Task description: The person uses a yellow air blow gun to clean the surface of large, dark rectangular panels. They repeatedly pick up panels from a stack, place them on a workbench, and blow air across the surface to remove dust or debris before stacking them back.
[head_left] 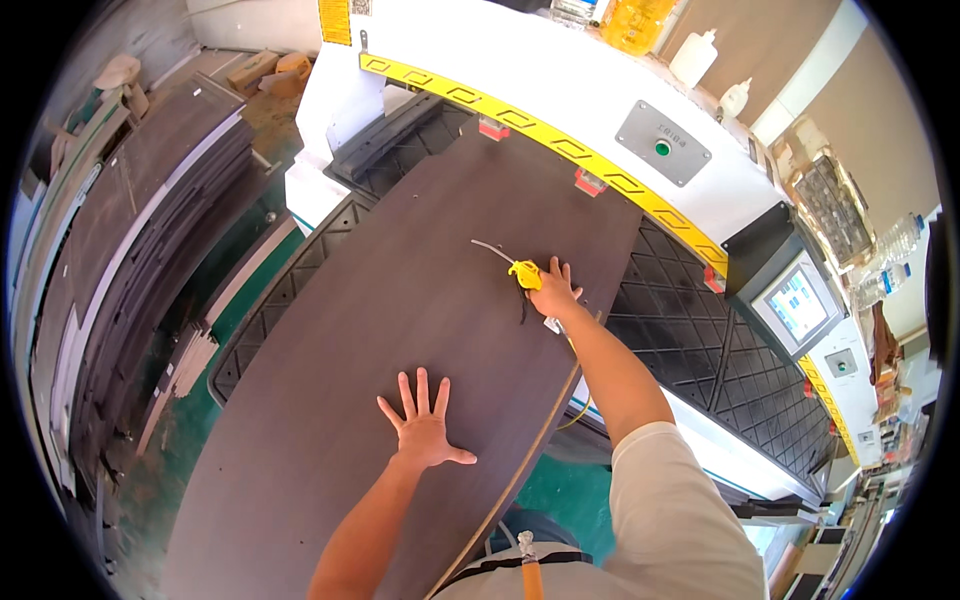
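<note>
A large dark brown board [330,330] lies under both hands, reaching beneath the white machine's yellow-striped beam. My left hand [424,436] rests flat on it with fingers spread, holding nothing. Farther right, my right hand [556,294] is at the board's right part with a yellow air blow gun [524,274]. The gun's thin, bent nozzle points to the far left. Some right-hand fingers are stretched past the gun, and its grip is partly hidden by the hand. A yellow hose [588,408] runs down from near the right wrist over the board's edge.
The white machine beam [560,80] crosses the far side, with red clamps [590,182] underneath. A control screen [797,302] sits at right, above a black ribbed bed [690,320]. Stacked panels [140,200] stand at left. Bottles [693,58] line the beam's top.
</note>
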`<control>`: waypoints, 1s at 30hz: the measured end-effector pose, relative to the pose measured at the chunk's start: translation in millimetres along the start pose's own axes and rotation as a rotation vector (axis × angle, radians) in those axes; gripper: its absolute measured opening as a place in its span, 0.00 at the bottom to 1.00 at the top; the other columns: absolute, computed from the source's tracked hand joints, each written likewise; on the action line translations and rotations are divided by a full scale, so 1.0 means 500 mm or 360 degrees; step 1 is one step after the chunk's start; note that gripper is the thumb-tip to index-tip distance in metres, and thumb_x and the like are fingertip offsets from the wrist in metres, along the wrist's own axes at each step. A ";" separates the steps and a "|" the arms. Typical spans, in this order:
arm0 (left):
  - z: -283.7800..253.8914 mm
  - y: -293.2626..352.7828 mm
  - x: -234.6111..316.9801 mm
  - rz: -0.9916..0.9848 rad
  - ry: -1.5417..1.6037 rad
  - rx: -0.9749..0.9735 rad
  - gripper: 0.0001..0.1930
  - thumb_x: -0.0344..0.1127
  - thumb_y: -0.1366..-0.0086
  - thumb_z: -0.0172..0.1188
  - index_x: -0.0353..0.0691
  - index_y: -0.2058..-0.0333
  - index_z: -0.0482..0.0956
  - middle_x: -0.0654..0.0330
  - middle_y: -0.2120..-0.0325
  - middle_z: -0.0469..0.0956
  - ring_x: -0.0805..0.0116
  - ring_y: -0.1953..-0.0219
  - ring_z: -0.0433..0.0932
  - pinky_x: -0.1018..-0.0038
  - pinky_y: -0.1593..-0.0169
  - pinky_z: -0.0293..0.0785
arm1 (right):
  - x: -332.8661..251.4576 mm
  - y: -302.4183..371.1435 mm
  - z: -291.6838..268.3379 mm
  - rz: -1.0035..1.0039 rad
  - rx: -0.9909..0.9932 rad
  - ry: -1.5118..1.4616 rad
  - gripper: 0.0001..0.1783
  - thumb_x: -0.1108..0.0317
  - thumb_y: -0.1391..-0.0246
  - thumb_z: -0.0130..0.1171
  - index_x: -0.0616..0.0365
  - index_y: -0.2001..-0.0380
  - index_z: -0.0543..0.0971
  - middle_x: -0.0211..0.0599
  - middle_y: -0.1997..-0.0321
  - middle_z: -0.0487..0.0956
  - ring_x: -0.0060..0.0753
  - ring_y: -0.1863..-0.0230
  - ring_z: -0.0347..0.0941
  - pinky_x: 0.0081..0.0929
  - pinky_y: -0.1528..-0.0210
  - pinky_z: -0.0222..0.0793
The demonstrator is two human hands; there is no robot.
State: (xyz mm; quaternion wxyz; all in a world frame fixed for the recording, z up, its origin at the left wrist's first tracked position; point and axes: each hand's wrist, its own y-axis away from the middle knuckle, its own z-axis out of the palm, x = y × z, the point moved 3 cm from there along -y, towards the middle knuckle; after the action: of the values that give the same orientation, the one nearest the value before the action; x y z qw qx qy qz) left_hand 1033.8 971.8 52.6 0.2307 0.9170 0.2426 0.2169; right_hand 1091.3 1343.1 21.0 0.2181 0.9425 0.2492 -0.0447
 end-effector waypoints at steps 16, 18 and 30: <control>-0.002 0.003 0.010 -0.0023 -0.0063 -0.0065 0.85 0.78 0.70 0.76 0.46 0.22 0.30 0.42 0.24 0.18 0.34 0.25 0.10 0.21 0.36 0.16 | 0.097 0.342 -0.244 -0.0346 -0.0450 -0.3392 0.20 0.69 0.37 0.53 0.57 0.42 0.71 0.43 0.49 0.81 0.18 0.83 0.60 0.21 0.79 0.57; -0.005 0.007 0.005 -0.0047 -0.0071 -0.0082 0.86 0.78 0.70 0.76 0.47 0.22 0.29 0.43 0.24 0.17 0.35 0.25 0.10 0.21 0.35 0.16 | 0.049 0.404 -0.279 -0.0624 -0.0335 -0.3529 0.15 0.72 0.38 0.51 0.56 0.48 0.70 0.47 0.45 0.80 0.18 0.82 0.60 0.20 0.80 0.57; 0.001 0.007 0.017 -0.0077 -0.0110 -0.0111 0.88 0.79 0.72 0.76 0.48 0.23 0.27 0.45 0.24 0.15 0.38 0.25 0.09 0.23 0.34 0.16 | -0.010 0.339 -0.423 -0.0304 0.0546 -0.3029 0.15 0.79 0.41 0.49 0.56 0.50 0.71 0.39 0.56 0.82 0.21 0.84 0.61 0.28 0.82 0.63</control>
State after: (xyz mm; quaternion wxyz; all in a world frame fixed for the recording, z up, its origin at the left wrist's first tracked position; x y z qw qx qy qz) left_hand 1042.1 973.6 56.5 0.2759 0.9092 0.2490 0.1878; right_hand 1164.9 1300.1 278.4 0.1835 0.5069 0.0341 -0.8416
